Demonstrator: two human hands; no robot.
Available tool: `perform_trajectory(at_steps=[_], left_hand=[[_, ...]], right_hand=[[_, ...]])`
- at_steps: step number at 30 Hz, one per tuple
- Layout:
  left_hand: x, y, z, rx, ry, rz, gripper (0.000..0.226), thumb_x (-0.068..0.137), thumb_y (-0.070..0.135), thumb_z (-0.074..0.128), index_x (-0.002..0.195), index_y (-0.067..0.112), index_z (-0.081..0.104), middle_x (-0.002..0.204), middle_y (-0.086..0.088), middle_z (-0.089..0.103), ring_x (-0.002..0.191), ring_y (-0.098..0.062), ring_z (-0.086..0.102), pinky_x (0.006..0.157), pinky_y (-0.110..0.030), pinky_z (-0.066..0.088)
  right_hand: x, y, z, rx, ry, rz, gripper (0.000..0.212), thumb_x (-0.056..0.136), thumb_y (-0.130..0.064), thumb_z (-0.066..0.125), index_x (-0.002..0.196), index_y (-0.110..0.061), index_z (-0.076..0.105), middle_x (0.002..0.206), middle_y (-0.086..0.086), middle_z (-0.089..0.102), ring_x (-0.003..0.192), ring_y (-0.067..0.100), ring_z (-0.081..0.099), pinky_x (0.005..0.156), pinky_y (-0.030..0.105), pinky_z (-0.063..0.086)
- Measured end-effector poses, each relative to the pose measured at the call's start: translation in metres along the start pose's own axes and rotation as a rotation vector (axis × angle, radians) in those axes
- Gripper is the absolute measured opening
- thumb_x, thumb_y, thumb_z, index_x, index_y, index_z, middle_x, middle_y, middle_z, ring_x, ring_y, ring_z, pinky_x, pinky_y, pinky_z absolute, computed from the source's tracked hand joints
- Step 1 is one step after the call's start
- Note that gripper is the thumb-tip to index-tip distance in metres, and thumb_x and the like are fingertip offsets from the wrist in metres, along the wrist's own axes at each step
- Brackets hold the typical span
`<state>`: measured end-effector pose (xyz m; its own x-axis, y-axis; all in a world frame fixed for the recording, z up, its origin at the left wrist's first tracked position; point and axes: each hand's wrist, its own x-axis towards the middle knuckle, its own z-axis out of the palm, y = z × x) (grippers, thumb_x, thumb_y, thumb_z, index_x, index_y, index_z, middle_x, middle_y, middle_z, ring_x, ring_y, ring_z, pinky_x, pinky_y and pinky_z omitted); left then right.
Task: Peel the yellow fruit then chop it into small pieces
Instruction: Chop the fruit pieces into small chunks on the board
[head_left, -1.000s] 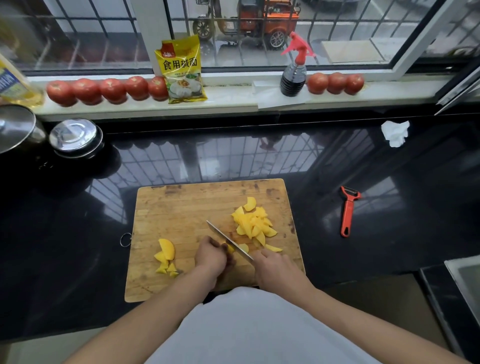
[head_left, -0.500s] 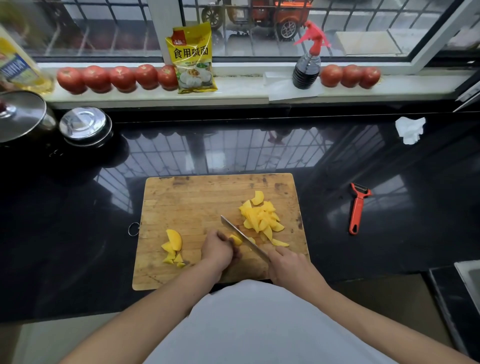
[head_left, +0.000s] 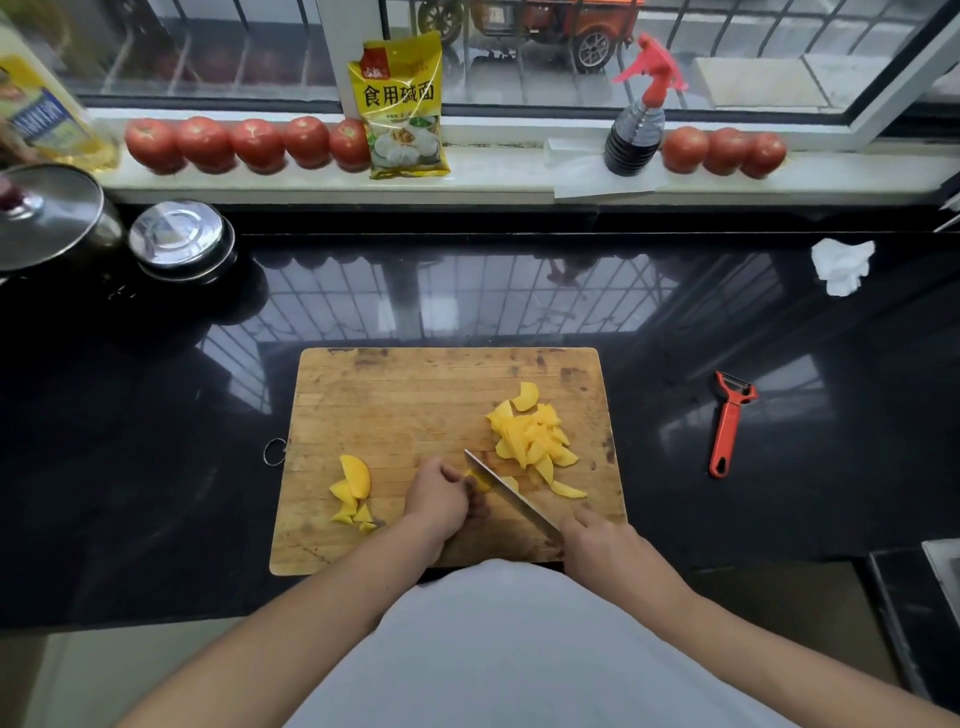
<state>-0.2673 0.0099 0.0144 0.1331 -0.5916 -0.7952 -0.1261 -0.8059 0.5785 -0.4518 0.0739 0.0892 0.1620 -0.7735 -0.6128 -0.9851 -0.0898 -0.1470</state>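
So from the head cam, the wooden cutting board (head_left: 415, 395) sits on the glossy black counter (head_left: 156, 467) right in front of the person. The left hand (head_left: 439, 493) has its fingers curled down over a small piece of yellow fruit (head_left: 479, 480), pinning it to the board, and most of that piece is hidden under the knuckles. The right hand (head_left: 605, 545) is wrapped around the handle of a knife (head_left: 511, 491), with the blade angled up and left so its edge sits right against the held piece. Just past the blade, on the right side of the board, there's a pile of chopped pieces (head_left: 532, 439), with a couple of slices touching or nearly touching the blade. Over on the left side of the board there's a smaller bunch of wedges (head_left: 353, 491), well apart from the knife. Around the board: an orange peeler (head_left: 727, 423) lies on the counter off to the right, and a crumpled white tissue (head_left: 841, 265) is further back on that side. Back left there's a steel pot lid (head_left: 49, 215) and a smaller shiny lidded pot (head_left: 179, 241) beside it. On the windowsill (head_left: 498, 174) is a row of tomatoes (head_left: 244, 143), a yellow packet (head_left: 400, 104) standing upright, a dark spray bottle (head_left: 636, 124) with a red trigger, three more tomatoes (head_left: 724, 150) to its right, and an oil bottle (head_left: 47, 119) at the far left. The person's light shirt (head_left: 519, 649) fills the bottom of the shot and covers the near edge of the board.
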Motion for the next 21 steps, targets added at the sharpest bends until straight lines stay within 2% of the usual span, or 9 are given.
perform_trajectory(at_steps=[4,8,12,15,17,21], left_hand=[[0.0,0.002,0.0,0.0,-0.008,-0.008,0.017,0.104,-0.002,0.041,0.098,0.012,0.049,0.09,-0.018,0.071,0.08,-0.033,0.076,0.058,-0.034,0.06],[0.001,0.0,-0.002,0.015,-0.016,-0.005,0.011,0.105,0.002,0.046,0.106,0.011,0.052,0.091,-0.018,0.073,0.079,-0.03,0.077,0.066,-0.039,0.065],[-0.002,-0.002,-0.003,-0.02,-0.05,0.014,0.006,0.106,0.009,0.054,0.105,0.008,0.049,0.096,-0.022,0.074,0.087,-0.033,0.078,0.07,-0.039,0.066],[-0.001,-0.003,-0.004,-0.026,-0.043,0.03,0.004,0.107,0.007,0.051,0.104,0.007,0.048,0.094,-0.022,0.073,0.083,-0.035,0.076,0.071,-0.043,0.065],[-0.001,-0.004,-0.004,-0.051,-0.032,0.029,0.005,0.107,0.005,0.047,0.102,0.007,0.046,0.092,-0.022,0.071,0.077,-0.034,0.072,0.068,-0.042,0.064],[0.001,-0.005,-0.003,-0.034,-0.026,0.027,0.002,0.106,0.004,0.047,0.108,0.005,0.047,0.1,-0.026,0.073,0.079,-0.035,0.074,0.059,-0.033,0.063]], right_hand=[[0.027,-0.019,0.005,0.069,0.007,0.003,0.018,0.105,-0.018,0.044,0.118,-0.019,0.056,0.116,0.004,0.061,0.099,0.025,0.064,0.082,0.041,0.056],[0.036,-0.023,0.01,0.103,0.074,0.018,0.015,0.105,-0.017,0.044,0.116,-0.02,0.054,0.114,0.002,0.056,0.097,0.026,0.061,0.077,0.039,0.054],[0.024,-0.011,0.011,0.156,0.134,0.082,0.01,0.104,-0.024,0.05,0.113,-0.022,0.054,0.103,-0.004,0.052,0.091,0.023,0.06,0.08,0.039,0.055],[0.02,-0.015,0.005,0.19,0.132,-0.005,0.021,0.107,-0.025,0.045,0.122,-0.019,0.058,0.113,-0.002,0.059,0.096,0.023,0.062,0.082,0.038,0.054],[0.017,-0.019,0.0,0.183,0.096,-0.058,0.023,0.107,-0.025,0.046,0.124,-0.018,0.058,0.119,0.0,0.059,0.1,0.024,0.062,0.084,0.038,0.054],[0.015,-0.02,-0.003,0.165,0.096,-0.061,0.021,0.107,-0.024,0.046,0.125,-0.019,0.056,0.118,0.0,0.058,0.098,0.021,0.061,0.077,0.031,0.049]])
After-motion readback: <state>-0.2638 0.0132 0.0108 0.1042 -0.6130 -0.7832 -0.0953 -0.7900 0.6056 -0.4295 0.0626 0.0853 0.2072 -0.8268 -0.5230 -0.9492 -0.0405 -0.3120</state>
